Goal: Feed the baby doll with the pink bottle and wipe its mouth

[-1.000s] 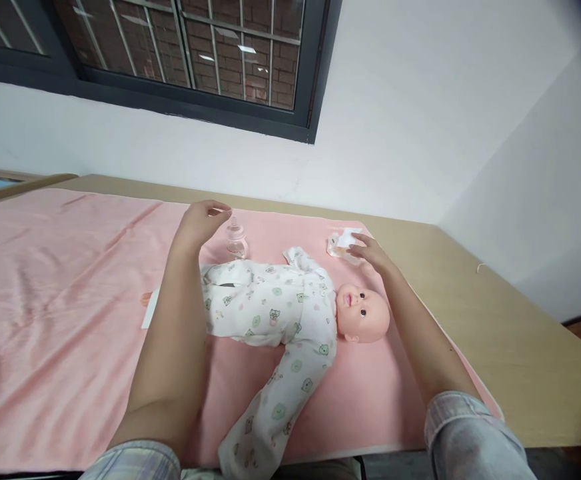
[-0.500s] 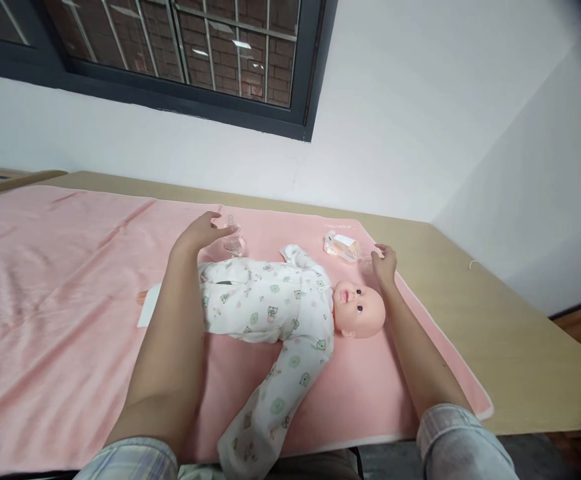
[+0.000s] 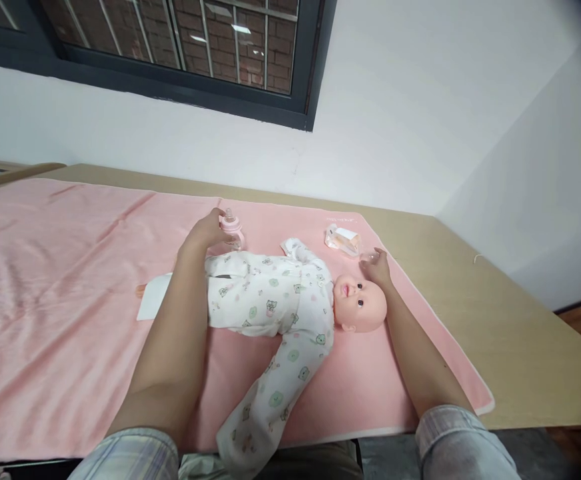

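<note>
Fingers of the left hand (image 3: 205, 233) curl around the small clear baby bottle with the pink collar and teat (image 3: 231, 230), closed on its left side; the bottle stands upright on the pink towelling cloth (image 3: 60, 267), just beyond the doll's far side. Fingers of the right hand (image 3: 378, 269) are loosely spread and clamp on nothing; the fingertips rest at a small clear cap-like piece (image 3: 369, 257), though contact cannot be confirmed.

Key relation: the bottle's long axis is vertical and the left hand meets it from the left. The left hand is the nearer one by far; the right hand is well apart, on the other side of the doll's head.

The plastic baby doll in a white printed sleepsuit (image 3: 280, 300) lies face up between the two forearms, head to the right, one leg trailing toward the near edge.

Count:
- Bottles: one.
- Dolls: one.
- Crumpled clear packet with a white label (image 3: 343, 240): one, far of the right hand.
- Flat white card (image 3: 153, 305): one, left of the left forearm.
- Cloths: one, over the tan wooden table (image 3: 520, 347).
</note>
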`<act>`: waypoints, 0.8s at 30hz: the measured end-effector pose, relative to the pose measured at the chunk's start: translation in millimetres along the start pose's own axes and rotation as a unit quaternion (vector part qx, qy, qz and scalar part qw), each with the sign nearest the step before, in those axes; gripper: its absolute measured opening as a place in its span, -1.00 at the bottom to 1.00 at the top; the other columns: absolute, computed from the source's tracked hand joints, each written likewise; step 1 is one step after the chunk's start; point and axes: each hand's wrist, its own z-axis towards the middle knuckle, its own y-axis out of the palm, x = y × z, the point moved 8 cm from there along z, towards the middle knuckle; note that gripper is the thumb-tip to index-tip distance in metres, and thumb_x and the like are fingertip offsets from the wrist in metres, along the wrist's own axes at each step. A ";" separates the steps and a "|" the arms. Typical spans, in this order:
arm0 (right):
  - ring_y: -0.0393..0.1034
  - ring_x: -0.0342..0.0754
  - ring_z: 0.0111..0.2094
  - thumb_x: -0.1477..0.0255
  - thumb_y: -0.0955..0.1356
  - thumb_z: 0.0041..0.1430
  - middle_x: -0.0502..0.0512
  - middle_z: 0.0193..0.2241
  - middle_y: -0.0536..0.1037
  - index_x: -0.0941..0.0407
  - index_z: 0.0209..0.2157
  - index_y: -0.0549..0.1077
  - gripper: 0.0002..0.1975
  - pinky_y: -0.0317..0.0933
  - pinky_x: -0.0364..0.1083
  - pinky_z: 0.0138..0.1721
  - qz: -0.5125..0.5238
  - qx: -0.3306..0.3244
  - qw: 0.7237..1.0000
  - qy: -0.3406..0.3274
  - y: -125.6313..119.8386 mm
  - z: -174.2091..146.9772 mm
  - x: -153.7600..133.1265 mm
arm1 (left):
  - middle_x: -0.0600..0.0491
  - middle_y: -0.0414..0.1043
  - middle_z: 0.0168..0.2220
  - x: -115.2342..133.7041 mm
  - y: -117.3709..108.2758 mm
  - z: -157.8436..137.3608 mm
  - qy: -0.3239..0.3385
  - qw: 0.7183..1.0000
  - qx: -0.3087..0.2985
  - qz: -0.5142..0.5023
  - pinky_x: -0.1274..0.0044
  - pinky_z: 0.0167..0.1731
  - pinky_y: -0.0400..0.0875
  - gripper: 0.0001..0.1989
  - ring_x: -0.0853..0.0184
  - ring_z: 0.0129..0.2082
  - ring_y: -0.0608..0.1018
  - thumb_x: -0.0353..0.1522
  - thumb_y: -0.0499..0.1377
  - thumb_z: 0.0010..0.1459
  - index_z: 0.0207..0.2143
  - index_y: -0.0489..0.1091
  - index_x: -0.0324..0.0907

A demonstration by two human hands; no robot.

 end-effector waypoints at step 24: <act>0.43 -0.04 -0.12 0.23 0.43 -0.12 0.14 -0.07 0.45 0.09 0.03 0.19 -0.33 0.33 0.06 -0.01 0.209 0.083 0.974 -0.029 -20.6 7.3 -9.7 | -0.07 0.38 -0.06 92.2 -17.2 -36.3 0.110 0.949 0.076 -0.285 0.47 -0.22 0.44 -0.26 0.21 -0.11 0.52 -0.41 0.26 -0.14 0.15 0.14 -0.22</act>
